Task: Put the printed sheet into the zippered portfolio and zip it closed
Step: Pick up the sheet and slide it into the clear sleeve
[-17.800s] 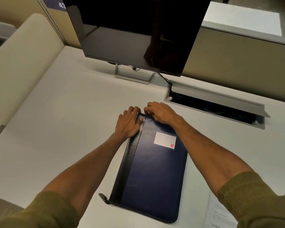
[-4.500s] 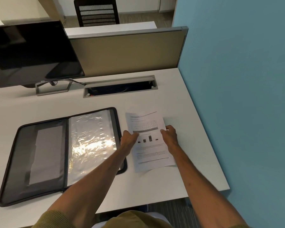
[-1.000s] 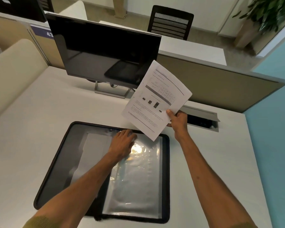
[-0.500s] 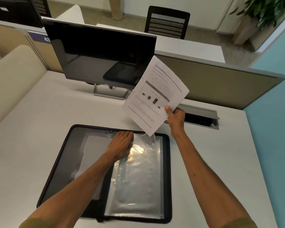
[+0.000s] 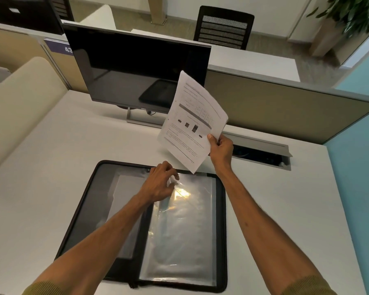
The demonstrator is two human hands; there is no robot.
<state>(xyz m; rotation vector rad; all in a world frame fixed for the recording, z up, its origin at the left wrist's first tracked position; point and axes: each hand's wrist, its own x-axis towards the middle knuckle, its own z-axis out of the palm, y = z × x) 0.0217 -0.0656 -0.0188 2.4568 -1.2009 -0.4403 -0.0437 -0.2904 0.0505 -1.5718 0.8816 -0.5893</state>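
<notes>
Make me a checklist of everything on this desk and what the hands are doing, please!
Surface: white desk, mostly bare.
Job's things: portfolio lies open flat, unzipped; printed sheet held in the air above it, not yet inside.
Clutter: nothing seen.
Hands: left hand pinches the clear sleeve at its top edge; right hand grips the sheet's lower corner.
Cables: some inside the open cable tray.
Surroundings: dark monitor, partition, chair, plant.

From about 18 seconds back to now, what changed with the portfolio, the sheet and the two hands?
The portfolio, then closed, now lies open on the desk. The printed sheet, earlier flat on the desk, was picked up and is held in the air by the right hand. The left hand, flat a second ago, now pinches the clear sleeve at its top edge. The monitor is unchanged.
</notes>
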